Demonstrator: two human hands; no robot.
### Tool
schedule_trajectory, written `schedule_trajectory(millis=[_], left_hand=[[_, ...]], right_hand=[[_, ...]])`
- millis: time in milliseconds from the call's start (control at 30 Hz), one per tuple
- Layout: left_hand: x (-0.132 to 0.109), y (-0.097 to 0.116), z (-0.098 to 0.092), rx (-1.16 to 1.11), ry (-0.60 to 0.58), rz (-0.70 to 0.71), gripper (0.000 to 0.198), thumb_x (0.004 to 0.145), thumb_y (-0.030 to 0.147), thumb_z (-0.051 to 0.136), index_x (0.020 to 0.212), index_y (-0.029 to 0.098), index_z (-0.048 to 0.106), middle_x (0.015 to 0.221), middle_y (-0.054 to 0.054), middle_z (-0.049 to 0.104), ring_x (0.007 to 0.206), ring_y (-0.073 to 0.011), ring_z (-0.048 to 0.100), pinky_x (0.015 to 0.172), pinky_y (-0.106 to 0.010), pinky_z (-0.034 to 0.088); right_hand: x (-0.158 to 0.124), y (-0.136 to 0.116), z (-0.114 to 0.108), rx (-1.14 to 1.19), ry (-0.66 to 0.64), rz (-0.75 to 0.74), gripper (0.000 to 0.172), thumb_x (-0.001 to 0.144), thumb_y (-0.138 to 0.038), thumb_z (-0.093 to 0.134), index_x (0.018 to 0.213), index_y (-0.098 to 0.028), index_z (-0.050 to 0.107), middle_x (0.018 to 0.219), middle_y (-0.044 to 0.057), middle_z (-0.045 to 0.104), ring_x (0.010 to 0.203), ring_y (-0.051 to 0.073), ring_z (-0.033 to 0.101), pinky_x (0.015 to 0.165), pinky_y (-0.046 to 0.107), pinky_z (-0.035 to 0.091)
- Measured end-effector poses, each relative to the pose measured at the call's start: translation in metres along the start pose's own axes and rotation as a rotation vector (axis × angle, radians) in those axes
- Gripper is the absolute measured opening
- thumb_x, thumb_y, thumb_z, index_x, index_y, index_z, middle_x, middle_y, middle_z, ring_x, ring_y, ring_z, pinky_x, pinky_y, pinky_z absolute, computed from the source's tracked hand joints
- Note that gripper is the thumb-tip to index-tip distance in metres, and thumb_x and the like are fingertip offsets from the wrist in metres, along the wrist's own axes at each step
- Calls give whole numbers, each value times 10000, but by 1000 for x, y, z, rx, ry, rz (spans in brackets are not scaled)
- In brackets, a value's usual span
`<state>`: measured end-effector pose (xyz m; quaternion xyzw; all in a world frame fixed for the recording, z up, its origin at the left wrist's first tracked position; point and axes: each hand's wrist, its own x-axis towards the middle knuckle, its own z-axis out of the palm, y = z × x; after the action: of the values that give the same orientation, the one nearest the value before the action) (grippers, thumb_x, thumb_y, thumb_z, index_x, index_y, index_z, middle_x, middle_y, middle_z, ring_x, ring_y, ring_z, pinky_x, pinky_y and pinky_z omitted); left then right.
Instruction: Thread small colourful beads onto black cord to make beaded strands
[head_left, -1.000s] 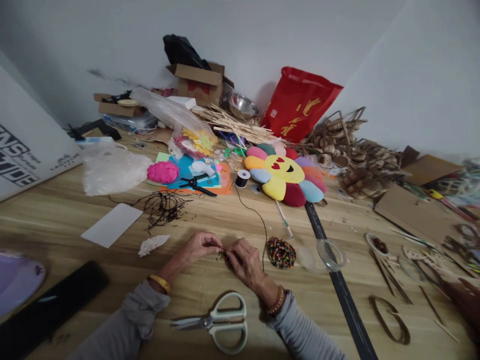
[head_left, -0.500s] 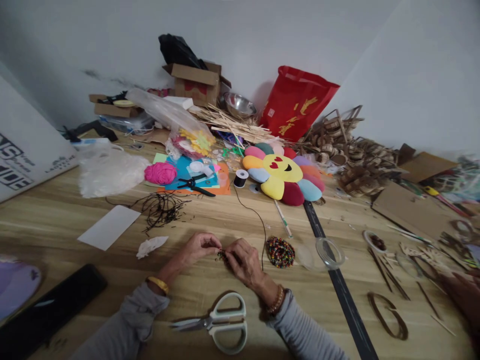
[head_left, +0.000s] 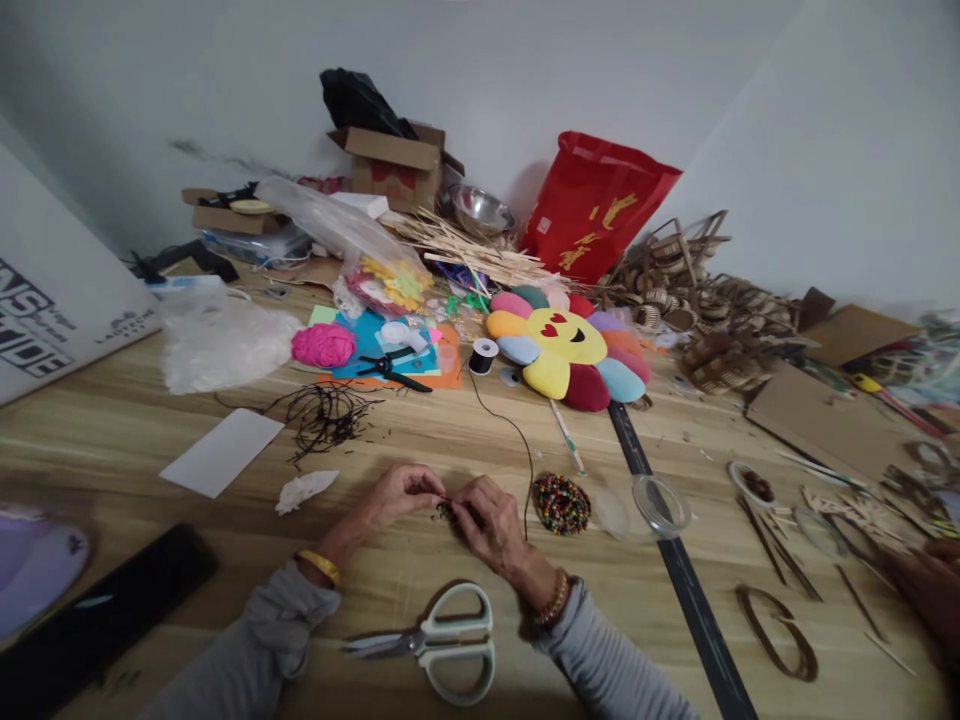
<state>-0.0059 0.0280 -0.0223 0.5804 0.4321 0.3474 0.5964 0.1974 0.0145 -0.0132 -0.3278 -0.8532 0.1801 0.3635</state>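
Fingertips of my left hand (head_left: 405, 494) pinch one end of a small dark knotted cord piece (head_left: 444, 512). Close beside it, my right hand (head_left: 491, 525) is closed on the same piece, whose details are too small to make out. A thin black cord (head_left: 517, 430) runs from a spool (head_left: 482, 356) down to the right hand. Just right of that hand lies a coil of multicoloured beads (head_left: 562, 504). White-handled scissors (head_left: 435, 645) rest on the wooden table (head_left: 390, 610) below both hands.
Left are a white card (head_left: 222, 452), tangled black cords (head_left: 324, 418) and a dark phone-like slab (head_left: 112, 615). Behind are pliers (head_left: 394, 372), pink yarn (head_left: 323, 345) and a flower cushion (head_left: 566, 345). A clear round lid (head_left: 660, 506) and another person's hand (head_left: 926, 580) are right.
Both hands stay nearly in place, still at the small cord piece. The other person's hand at the right edge has shifted slightly.
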Motion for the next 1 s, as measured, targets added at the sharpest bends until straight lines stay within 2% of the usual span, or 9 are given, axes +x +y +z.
schedule_trajectory(millis=[1000], left_hand=[[1,-2,0,-48,-9,0,206,659,290,757,747,124,672,696,-19,670,659,-135,578,633,-243,443]], right_hand=[[-1,2,3,-17,12,-36,135,940,-195,471,878,-175,590,768,60,616,734,170,558,637,274,452]])
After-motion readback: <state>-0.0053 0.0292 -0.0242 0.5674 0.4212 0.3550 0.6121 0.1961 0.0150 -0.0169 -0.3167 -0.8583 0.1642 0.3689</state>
